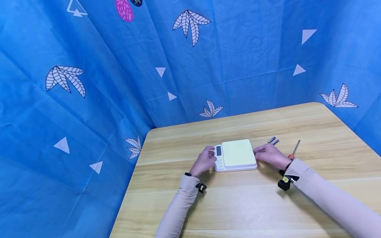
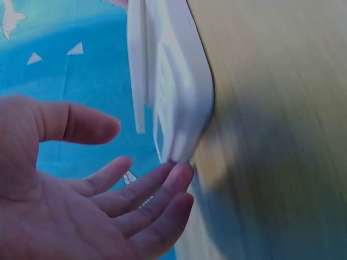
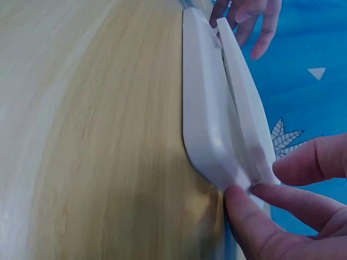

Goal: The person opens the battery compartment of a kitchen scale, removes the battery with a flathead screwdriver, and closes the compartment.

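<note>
A white kitchen scale [image 1: 238, 153] lies flat on the wooden table, its square platform to the right and its dark display and buttons on the left. At its left end is my left hand [image 1: 206, 160]; in the left wrist view the fingers [image 2: 157, 216] reach loosely to the scale's edge, with the thumb held apart. My right hand [image 1: 271, 155] is at the right edge. The right wrist view shows its fingertips [image 3: 236, 197] touching the scale's side, while the thumb [image 3: 303, 162] lies close to the platform's edge. The scale's underside is hidden.
Behind my right hand lie two small dark batteries [image 1: 274, 141]. A screwdriver [image 1: 294, 150] with a red-orange handle is to the right, partly covered by my wrist. Blue patterned cloth [image 1: 190, 66] hangs along the table's back and sides.
</note>
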Demonstrator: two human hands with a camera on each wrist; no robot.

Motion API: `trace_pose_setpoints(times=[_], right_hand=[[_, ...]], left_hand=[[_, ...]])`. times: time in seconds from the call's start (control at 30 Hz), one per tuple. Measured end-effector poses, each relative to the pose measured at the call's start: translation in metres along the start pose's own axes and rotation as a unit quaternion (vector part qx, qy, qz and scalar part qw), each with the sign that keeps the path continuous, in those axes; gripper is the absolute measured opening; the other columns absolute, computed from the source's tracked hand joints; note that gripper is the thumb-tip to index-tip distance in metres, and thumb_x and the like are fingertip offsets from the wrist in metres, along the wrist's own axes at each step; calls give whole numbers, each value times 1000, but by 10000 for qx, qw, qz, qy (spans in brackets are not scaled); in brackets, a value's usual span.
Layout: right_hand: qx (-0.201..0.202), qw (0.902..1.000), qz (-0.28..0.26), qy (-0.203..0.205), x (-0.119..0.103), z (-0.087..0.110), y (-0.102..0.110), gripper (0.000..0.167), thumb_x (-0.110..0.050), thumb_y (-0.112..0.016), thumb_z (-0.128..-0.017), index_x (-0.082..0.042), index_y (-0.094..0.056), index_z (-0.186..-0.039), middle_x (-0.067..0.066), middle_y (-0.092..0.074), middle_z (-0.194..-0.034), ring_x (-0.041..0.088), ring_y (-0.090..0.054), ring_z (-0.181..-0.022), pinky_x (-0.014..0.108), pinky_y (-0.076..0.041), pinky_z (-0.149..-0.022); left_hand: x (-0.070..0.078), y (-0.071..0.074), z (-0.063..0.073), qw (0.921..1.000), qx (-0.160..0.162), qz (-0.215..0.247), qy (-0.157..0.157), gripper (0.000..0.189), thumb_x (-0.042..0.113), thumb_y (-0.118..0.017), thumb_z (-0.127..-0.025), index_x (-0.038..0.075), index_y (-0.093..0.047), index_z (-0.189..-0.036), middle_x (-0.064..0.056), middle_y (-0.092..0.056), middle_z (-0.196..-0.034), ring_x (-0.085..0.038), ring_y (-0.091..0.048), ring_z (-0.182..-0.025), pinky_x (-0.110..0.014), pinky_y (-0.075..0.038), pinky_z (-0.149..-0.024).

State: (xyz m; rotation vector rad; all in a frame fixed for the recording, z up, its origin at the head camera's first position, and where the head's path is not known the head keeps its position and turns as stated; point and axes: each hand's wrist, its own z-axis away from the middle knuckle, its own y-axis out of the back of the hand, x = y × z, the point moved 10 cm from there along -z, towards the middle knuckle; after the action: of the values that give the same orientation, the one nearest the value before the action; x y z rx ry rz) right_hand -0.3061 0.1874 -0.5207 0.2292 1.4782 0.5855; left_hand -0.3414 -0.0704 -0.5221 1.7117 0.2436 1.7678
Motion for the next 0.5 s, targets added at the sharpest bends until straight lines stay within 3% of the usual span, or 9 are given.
trace_pose_setpoints(times=[0.1,0.27,0.5], right_hand=[[-60,9994,-326,-137,5,1,0,42,-4,-64,-92,17,-61,-128,36,-65,-129,33,-66,-115,21,-57,-84],[-371,9878,-1398,-580,14,5,-6,44,1,-55,-100,26,-46,-135,42,-63,-123,26,-74,-99,33,-66,-88],[-655,9802,-1587,-990,24,12,-15,45,-4,-49,-105,24,-39,-138,26,-73,-103,19,-74,-78,35,-68,-76]], left_hand=[[-6,1,-5,9999,-136,-34,47,49,8,-60,-94,1,-53,-142,-22,-65,-132,-34,-64,-121,-45,-57,-105],[-13,7,-15,9996,-229,-43,136,46,9,-57,-98,-1,-53,-143,-21,-64,-133,-36,-61,-123,-47,-57,-103],[-22,8,-37,9993,-282,70,219,47,10,-51,-102,1,-51,-148,-20,-59,-145,-37,-54,-137,-50,-48,-118]])
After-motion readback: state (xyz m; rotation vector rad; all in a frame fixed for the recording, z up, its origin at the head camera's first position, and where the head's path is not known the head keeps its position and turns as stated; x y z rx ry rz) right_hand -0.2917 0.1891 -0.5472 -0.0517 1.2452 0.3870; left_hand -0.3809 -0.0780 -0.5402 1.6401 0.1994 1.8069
